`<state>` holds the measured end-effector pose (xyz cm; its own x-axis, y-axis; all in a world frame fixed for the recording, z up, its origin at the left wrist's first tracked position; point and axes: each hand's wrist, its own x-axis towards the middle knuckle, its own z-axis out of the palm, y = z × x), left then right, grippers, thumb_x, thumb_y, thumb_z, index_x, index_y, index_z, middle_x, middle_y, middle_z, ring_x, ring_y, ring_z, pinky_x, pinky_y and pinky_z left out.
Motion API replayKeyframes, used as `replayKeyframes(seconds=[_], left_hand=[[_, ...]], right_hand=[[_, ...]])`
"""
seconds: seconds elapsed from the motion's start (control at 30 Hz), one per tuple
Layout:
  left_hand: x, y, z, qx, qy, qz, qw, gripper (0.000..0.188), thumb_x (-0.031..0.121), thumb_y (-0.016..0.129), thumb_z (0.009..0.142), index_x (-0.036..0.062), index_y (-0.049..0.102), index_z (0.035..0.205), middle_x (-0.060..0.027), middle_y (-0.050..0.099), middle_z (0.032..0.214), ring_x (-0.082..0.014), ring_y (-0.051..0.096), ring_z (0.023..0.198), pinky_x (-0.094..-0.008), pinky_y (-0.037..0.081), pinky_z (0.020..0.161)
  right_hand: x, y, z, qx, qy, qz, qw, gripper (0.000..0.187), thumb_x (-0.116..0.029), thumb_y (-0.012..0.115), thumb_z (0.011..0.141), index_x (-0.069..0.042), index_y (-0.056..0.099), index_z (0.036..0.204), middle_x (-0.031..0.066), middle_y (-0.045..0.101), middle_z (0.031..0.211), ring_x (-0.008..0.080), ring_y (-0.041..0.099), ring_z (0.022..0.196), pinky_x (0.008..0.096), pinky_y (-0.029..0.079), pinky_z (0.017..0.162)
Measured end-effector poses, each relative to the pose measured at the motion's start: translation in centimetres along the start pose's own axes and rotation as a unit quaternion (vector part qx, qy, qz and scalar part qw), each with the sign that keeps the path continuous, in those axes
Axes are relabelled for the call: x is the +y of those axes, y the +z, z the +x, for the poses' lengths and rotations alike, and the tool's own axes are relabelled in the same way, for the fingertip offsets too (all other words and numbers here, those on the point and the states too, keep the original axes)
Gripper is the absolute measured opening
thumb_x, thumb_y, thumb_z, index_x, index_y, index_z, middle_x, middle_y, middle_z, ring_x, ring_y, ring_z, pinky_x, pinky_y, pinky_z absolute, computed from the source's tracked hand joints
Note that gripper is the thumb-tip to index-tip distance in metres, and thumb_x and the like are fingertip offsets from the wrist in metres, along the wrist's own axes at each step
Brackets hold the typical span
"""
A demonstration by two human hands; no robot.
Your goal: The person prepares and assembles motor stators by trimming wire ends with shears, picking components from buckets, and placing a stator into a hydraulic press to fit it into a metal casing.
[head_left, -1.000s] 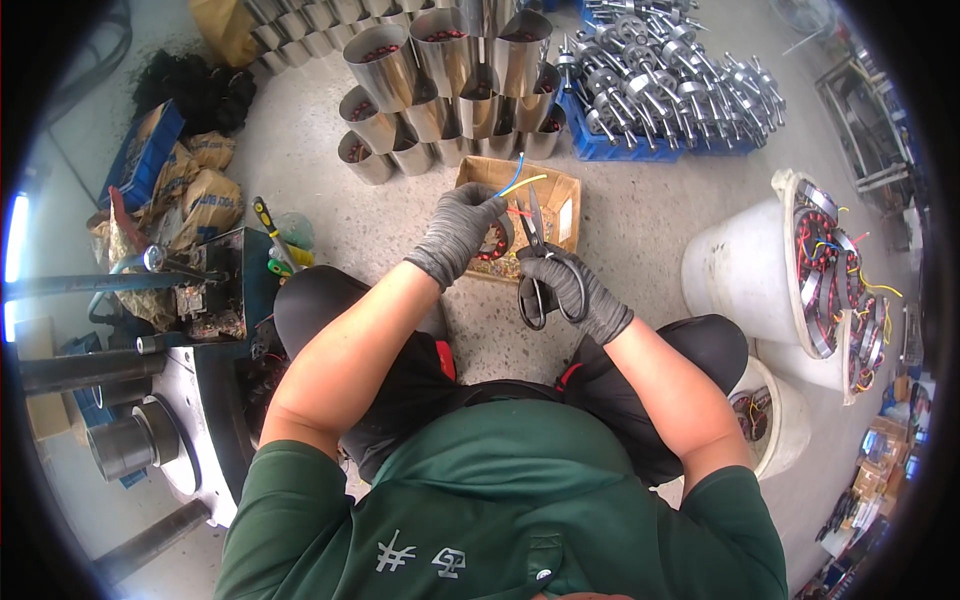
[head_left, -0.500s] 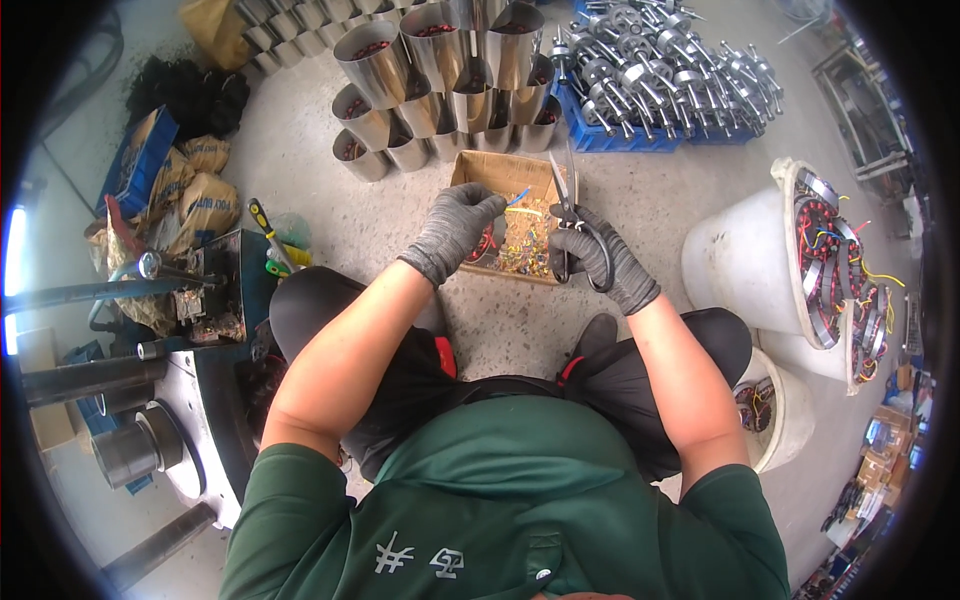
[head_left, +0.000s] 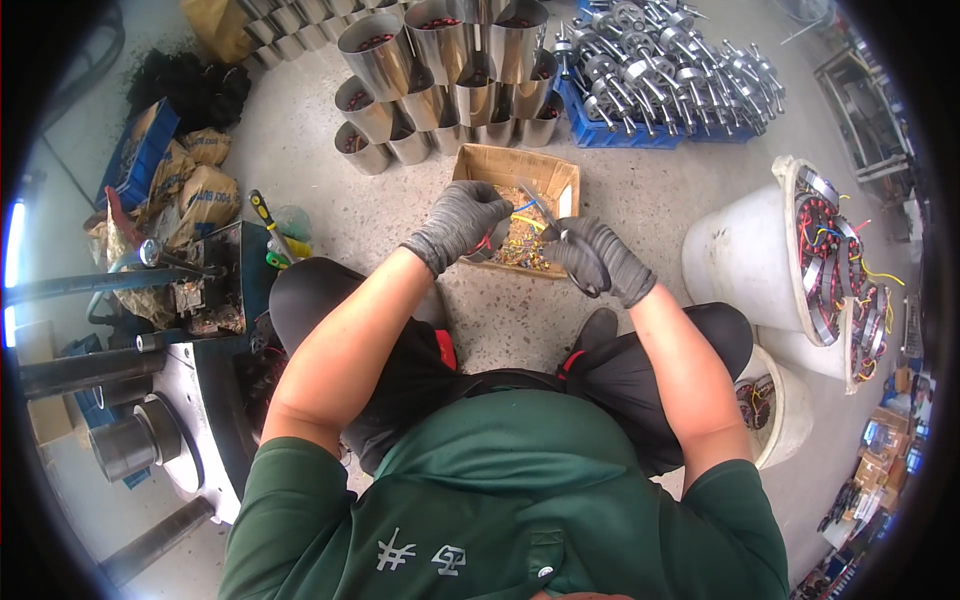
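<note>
My left hand (head_left: 460, 225), in a grey knitted glove, is closed on a small wound motor stator (head_left: 482, 249), mostly hidden beneath it. Only some red winding shows below the fingers. A blue wire (head_left: 523, 207) and a yellow wire (head_left: 529, 221) stick out to the right of that hand. Closed around the dark handles of a pair of scissors (head_left: 538, 202) is my right hand (head_left: 606, 262), gloved alike. The blades point up and left, close to the wire ends. Both hands are over the near part of an open cardboard box (head_left: 568, 190), which holds many coloured wire clippings.
Metal cylinders (head_left: 377, 55) with red-wound parts inside are stacked ahead. Blue crates (head_left: 625, 137) of metal shafts stand far right. Nearer right are white buckets (head_left: 740, 250) of wired stators. A machine (head_left: 190, 420) and a yellow-handled screwdriver (head_left: 262, 212) are at left.
The scissors have moved left and tilted toward the wires, and their blades look closer together. My right hand has turned slightly with them. My left hand stays nearly in place.
</note>
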<state>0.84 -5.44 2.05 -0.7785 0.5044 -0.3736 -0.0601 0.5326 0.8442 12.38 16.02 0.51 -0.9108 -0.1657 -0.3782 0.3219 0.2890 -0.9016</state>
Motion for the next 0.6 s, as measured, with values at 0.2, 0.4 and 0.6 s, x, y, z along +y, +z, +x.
replayKeyframes(seconds=[0.2,0.4,0.6], left_hand=[[0.1,-0.2,-0.3,0.005,-0.008,-0.015,1.0,0.028,0.025,0.073,0.089,-0.0022,0.07,0.091,-0.0033,0.064,0.071,-0.0107,0.055,0.064,-0.0309,0.049,0.06],[-0.7,-0.1,0.4,0.004,0.017,-0.007,1.0,0.029,0.025,0.074,0.088,-0.0037,0.07,0.094,-0.0054,0.067,0.075,-0.0133,0.058,0.068,-0.0329,0.052,0.066],[-0.4,-0.1,0.7,-0.003,0.014,0.047,0.999,0.03,0.024,0.074,0.087,-0.0049,0.07,0.094,-0.0077,0.069,0.078,-0.0133,0.06,0.071,-0.0337,0.052,0.07]], right_hand=[[-0.6,-0.3,-0.7,0.042,0.09,0.192,0.976,0.035,-0.024,0.072,0.088,-0.002,0.061,0.113,0.0032,0.06,0.07,0.0126,0.06,0.062,0.0289,0.049,0.052],[0.1,1.5,-0.8,-0.02,0.056,0.219,0.974,0.041,-0.027,0.069,0.092,0.0,0.055,0.12,0.0027,0.059,0.072,0.0128,0.058,0.057,0.0295,0.047,0.048],[-1.1,1.5,-1.2,0.017,0.071,0.168,0.983,0.031,-0.027,0.068,0.092,0.0,0.061,0.104,0.0021,0.056,0.063,0.0147,0.051,0.041,0.0287,0.039,0.04]])
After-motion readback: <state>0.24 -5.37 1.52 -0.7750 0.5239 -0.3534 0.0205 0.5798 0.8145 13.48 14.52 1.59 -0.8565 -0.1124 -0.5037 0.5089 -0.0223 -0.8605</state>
